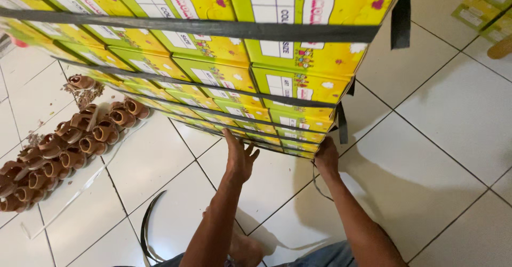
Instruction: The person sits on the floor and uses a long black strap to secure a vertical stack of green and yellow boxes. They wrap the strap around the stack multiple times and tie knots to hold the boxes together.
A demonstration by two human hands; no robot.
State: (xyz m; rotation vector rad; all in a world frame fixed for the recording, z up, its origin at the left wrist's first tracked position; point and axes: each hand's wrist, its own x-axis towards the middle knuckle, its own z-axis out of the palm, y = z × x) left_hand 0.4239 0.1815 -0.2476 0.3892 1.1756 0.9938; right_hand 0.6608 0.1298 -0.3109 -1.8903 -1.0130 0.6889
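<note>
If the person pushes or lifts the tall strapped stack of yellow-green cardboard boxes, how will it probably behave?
The strapped stack of yellow-green cardboard boxes would likely move as one stiff block, since dark straps bind the rows. It is probably heavy for one person: many boxes, and both the left hand and the right hand grip its base. Being tall, it may tip.

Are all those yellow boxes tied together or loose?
Tied together. Black straps run across the stack of yellow-green boxes, holding them in one block. The left hand and right hand press at its bottom edge.
</note>
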